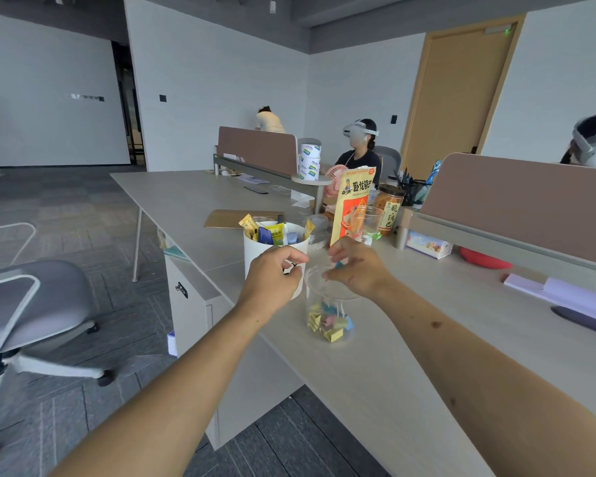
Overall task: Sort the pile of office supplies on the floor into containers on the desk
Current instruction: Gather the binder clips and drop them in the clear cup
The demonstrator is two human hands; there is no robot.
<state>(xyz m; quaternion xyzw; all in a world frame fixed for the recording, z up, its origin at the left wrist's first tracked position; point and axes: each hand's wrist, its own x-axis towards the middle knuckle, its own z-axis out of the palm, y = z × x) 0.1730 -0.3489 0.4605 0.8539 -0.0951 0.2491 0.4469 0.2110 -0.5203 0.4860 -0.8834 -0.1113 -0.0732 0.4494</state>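
**Two clips waiting over the clear cup**

Starting at the left, the grey chair (pixel 31 304) is standing off the desk edge and playing no part. Next along, the white tub (pixel 255 256), stuffed with packets, is sitting on the desk (pixel 375 373) just behind my left hand (pixel 272 275). That hand is hovering beside the left rim of the clear cup (pixel 315 299). Its thumb and forefinger are curled together, pinching a small dark clip (pixel 291 267) (too small to name surely; I am judging it a binder clip). The cup is standing upright near the desk's front edge, with coloured clips (pixel 331 327) in yellow, blue and pink lying at its bottom. My right hand (pixel 356 270) is reaching over the far rim, its fingertips clamped on a blue clip (pixel 339 265) just above the mouth. Behind it an orange snack bag (pixel 355 201) is standing upright.

I am judging this step to be the drop. To do it well, I am planning to carry each pinch over the middle of the mouth before parting the fingers. Going one hand at a time should stop either clip striking the rim and bouncing out. The cup looks light and thin-walled, so I am taking care not to lean a knuckle on it. The floor pile is lying out of view.
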